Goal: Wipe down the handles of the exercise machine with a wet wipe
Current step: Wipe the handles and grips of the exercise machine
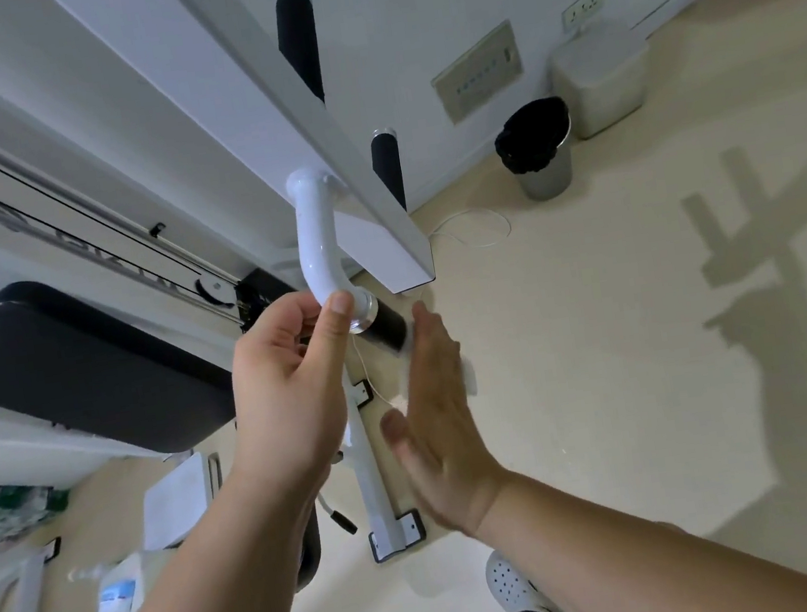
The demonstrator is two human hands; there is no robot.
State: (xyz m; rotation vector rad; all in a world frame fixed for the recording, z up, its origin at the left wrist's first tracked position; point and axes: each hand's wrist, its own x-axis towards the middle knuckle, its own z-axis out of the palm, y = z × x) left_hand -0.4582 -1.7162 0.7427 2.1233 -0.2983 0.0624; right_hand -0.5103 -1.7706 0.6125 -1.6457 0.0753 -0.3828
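The left hand (286,374) grips the bent white metal tube (315,245), thumb up along the near side and fingers curled round the far side, just left of the chrome collar where the short black foam handle (387,331) begins. The right hand (436,405) is flat, fingers straight and together, pressing a crumpled white wet wipe (469,374) against the right end of that handle; the wipe shows only as pale edges on either side of the palm. The tube rises to a long white square beam (314,126) that runs from the far left to the near right, and two more black foam grips (298,40) stand off its far side. Left of the hands lies a black padded bench cushion (62,364). On the beige floor (627,326) against the far wall stands a round metal bin (547,179) lined with a black bag; what lies inside it cannot be told. Just right of it sits a pale lidded plastic tub (604,85), its contents also unclear. A thin white cord (473,228) loops on the floor near the bin.
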